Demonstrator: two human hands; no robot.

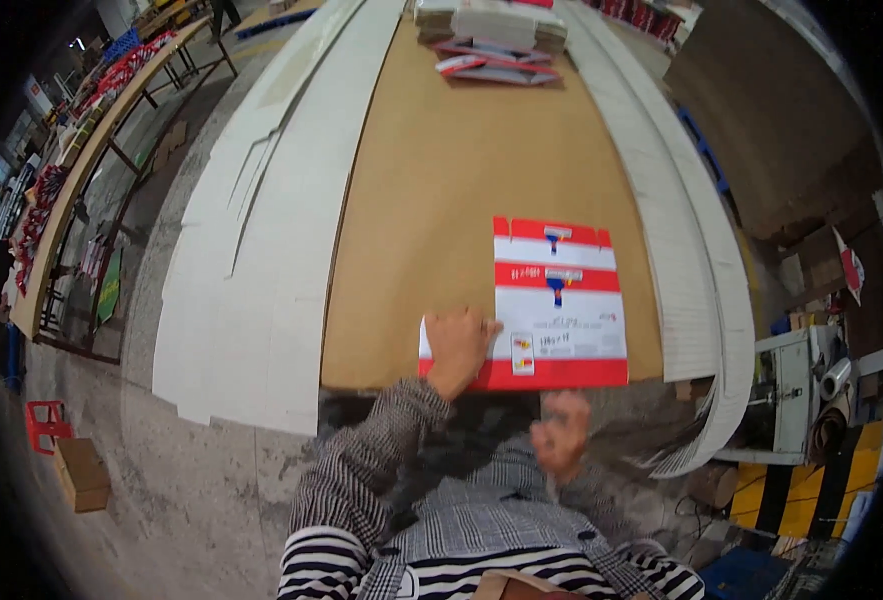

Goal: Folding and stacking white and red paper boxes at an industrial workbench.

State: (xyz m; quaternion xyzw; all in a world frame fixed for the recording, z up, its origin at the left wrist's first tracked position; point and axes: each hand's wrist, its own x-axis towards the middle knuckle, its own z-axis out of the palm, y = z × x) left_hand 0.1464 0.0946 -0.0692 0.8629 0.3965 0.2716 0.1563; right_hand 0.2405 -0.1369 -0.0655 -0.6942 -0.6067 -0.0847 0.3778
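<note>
A flat red and white printed carton lies on a brown cardboard-topped table, its lower red band along the near edge. My left hand presses on the carton's near left part, fingers curled and the thumb pointing right across it. Just off the near edge, below the carton, is my right hand, apart from it. Motion blurs its fingers, which look bent, and I cannot see anything held in them.
Stacked folded cartons sit at the table's far end. White corrugated sheets flank the table on both sides. A long bench with red items stands at the left. On the floor are a red stool and a small brown box.
</note>
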